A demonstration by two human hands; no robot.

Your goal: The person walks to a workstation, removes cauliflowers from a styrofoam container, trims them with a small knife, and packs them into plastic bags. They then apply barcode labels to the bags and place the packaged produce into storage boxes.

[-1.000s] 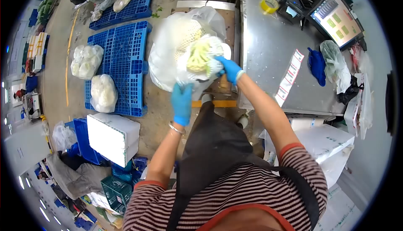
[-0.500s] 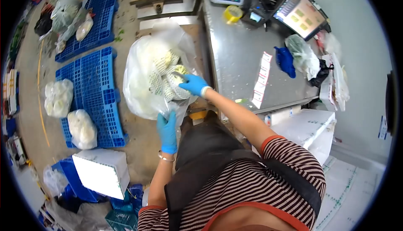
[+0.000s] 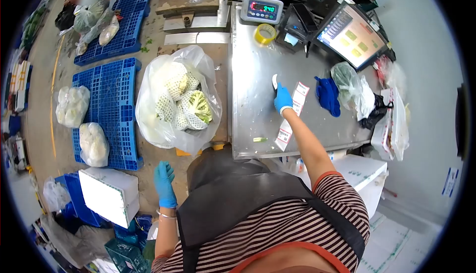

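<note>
My right hand [image 3: 283, 99], in a blue glove, is over the metal table with its fingers closed around a small knife. The knife's curved, pale blade [image 3: 274, 81] sticks out past the fingers. Beside that hand lies a strip of printed labels [image 3: 299, 97]. My left hand [image 3: 165, 186], gloved in blue too, hangs low in front of my apron with curled fingers and nothing visible in it. Between the table and the pallets stands an open clear plastic bag [image 3: 147, 119]. Inside it are several cauliflowers [image 3: 199, 107] in white foam nets.
A scale display [image 3: 262, 9], yellow tape roll [image 3: 265, 34], printer [image 3: 296, 27] and touchscreen [image 3: 353, 35] stand along the table's far side. Blue gloves [image 3: 327, 97] and bags lie at right. Blue pallets [image 3: 111, 109] and a white foam box [image 3: 109, 193] are at left.
My right hand has moved from the cauliflowers to above the table, carrying the knife. My left hand has let go of the bag's edge and drawn back down. The scale reading has changed.
</note>
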